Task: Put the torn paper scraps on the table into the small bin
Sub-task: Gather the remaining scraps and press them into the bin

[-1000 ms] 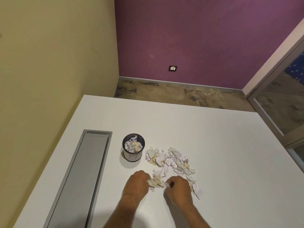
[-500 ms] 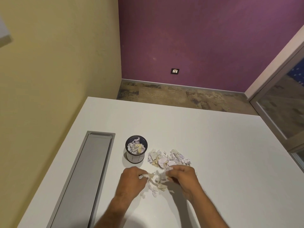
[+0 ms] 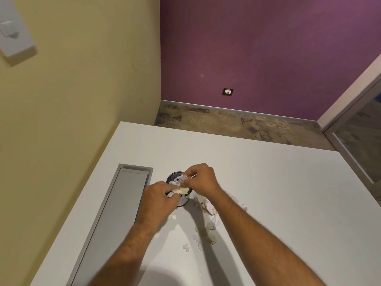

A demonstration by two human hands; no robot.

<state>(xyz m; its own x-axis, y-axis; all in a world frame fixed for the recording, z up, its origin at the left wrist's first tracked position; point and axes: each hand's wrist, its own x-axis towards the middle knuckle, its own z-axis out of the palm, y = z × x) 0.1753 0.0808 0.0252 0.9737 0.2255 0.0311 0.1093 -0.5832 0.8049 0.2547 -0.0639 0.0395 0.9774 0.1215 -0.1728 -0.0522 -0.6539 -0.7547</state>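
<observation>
Both hands (image 3: 158, 198) (image 3: 203, 179) risen over round bin (image 3: 183, 200), each grip pinching crumpled scraps (image 3: 181, 183).

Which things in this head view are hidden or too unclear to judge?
- Small bin: how full it is; both hands cover its mouth.
- Paper scraps on the table: part of the pile hidden under the right forearm.
- Left hand: motion-blurred, its grip on scraps unclear.
- Right hand: fingertips hidden behind the crumpled scraps.
</observation>
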